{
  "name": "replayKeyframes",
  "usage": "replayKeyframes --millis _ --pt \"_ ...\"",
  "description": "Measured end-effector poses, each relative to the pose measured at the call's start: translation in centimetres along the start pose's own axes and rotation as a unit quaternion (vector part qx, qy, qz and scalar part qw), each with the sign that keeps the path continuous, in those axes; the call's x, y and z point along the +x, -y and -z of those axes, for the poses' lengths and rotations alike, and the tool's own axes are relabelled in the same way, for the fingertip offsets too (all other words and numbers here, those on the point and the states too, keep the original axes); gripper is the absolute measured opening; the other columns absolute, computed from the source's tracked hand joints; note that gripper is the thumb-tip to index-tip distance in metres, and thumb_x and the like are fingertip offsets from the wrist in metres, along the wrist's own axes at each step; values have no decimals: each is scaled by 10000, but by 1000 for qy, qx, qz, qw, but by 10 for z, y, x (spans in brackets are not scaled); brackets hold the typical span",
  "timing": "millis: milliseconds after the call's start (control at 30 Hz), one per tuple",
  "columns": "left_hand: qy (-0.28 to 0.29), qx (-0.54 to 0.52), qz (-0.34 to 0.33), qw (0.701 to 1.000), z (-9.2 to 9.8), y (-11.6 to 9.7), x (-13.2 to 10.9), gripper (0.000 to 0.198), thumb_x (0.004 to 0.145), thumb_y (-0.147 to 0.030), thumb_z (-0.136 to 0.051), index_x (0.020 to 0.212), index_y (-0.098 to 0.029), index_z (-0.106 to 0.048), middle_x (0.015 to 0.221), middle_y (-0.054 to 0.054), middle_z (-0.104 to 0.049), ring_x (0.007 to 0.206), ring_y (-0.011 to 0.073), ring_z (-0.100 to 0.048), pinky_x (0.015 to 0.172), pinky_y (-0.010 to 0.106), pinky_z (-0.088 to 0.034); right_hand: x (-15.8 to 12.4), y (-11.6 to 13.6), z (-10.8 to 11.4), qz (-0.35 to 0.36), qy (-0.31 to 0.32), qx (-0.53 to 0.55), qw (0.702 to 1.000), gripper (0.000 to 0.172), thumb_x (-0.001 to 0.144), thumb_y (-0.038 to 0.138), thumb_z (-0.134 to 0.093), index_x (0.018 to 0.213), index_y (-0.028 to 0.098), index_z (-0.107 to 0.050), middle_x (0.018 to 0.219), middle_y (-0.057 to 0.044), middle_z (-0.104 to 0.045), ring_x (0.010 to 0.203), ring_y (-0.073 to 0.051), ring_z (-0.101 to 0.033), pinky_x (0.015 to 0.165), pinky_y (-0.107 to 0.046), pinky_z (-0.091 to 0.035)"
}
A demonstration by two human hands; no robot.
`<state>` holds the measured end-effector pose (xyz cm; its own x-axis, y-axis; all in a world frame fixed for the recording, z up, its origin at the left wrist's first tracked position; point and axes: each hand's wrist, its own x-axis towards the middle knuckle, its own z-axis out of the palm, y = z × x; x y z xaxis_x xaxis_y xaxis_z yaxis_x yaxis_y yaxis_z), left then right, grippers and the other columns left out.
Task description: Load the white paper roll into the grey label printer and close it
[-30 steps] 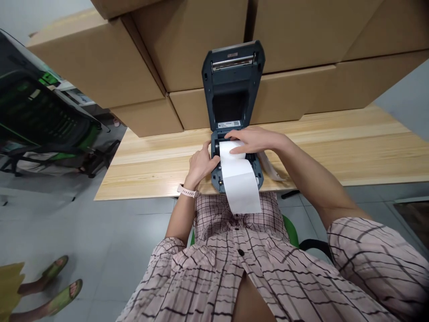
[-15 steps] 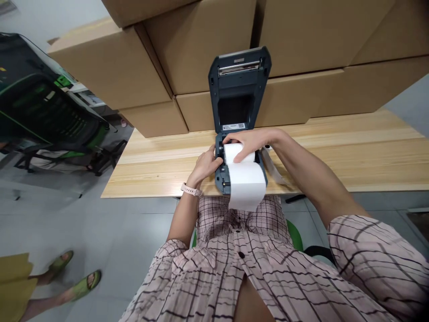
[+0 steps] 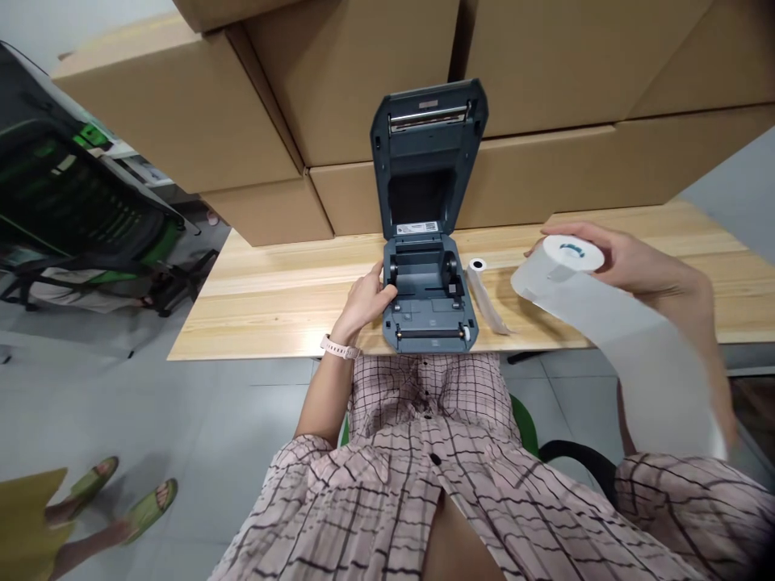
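A dark grey label printer (image 3: 417,310) lies on the wooden table with its lid (image 3: 429,101) raised. Its paper bay shows no roll, just the two black holders. My left hand (image 3: 363,305) grips the printer's left side, thumb over the rim. Off to the right, above the table, my right hand (image 3: 642,257) holds a white label paper roll (image 3: 590,257); a long loose strip (image 3: 654,371) trails from it across my forearm. Between printer and right hand, a narrow small paper roll (image 3: 484,298) rests on the table with its tail unrolled.
Stacked cardboard boxes (image 3: 545,64) stand along the back of the wooden table (image 3: 266,290), behind the lid. A black office chair (image 3: 78,186) is at the left. A person's feet in green sandals (image 3: 148,512) show on the floor at the lower left.
My right hand has lifted the label paper roll out of the printer and carried it to the right, its strip now unrolled longer. My left hand stays on the printer's side.
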<state>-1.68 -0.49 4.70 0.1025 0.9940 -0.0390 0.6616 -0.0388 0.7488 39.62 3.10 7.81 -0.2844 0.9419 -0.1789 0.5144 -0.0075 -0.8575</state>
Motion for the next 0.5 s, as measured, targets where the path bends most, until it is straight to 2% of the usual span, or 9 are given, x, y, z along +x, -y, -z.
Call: replayKeyframes --millis 67,200,267,367,433,500 --pt "-3 -9 -2 1000 -1 1 0 707 817 -250 -526 1513 -129 -552 599 -31 -547 577 183 -488 674 334 -412 9 -13 -1 -19 17 -31 999 798 732 312 -828 1478 318 -543 1514 -223 -609 1328 -352 -633 1066 -461 -510" --pt "-6 -18 4 1000 -1 2 1 702 809 -247 -528 1502 -144 -566 600 -31 -545 580 178 -493 637 317 -386 30 -19 -12 15 27 -87 996 718 737 357 -789 1424 287 -592 1479 -210 -621 1331 -360 -602 1109 -465 -486" --pt "-2 -24 8 1000 -1 3 1 709 809 -244 -524 1510 -148 -557 592 -35 -541 568 176 -491 619 310 -370 31 -13 -14 21 34 -99 994 754 747 377 -787 1466 284 -579 1519 -203 -597 1386 -360 -572 1162 -457 -451" --pt "3 -31 2 1000 -1 4 0 711 810 -237 -520 1516 -153 -547 582 -41 -536 550 168 -485 601 299 -354 21 2 -7 25 48 -125 991 785 839 398 -756 1578 322 -504 1681 -146 -463 1547 -322 -442 1260 -418 -342" --pt "5 -30 -3 1000 -1 5 0 709 811 -232 -517 1516 -155 -545 574 -45 -528 541 165 -480 599 296 -351 13 16 -2 69 24 -119 990 754 890 404 -728 1601 348 -482 1726 -103 -407 1597 -284 -382 1274 -398 -328" --pt "7 -28 -6 1000 -2 6 0 705 814 -232 -513 1514 -156 -545 570 -47 -525 544 167 -480 608 296 -357 14 31 -3 123 -14 -114 986 658 918 431 -702 1550 336 -547 1675 -103 -489 1545 -275 -466 1243 -396 -390"
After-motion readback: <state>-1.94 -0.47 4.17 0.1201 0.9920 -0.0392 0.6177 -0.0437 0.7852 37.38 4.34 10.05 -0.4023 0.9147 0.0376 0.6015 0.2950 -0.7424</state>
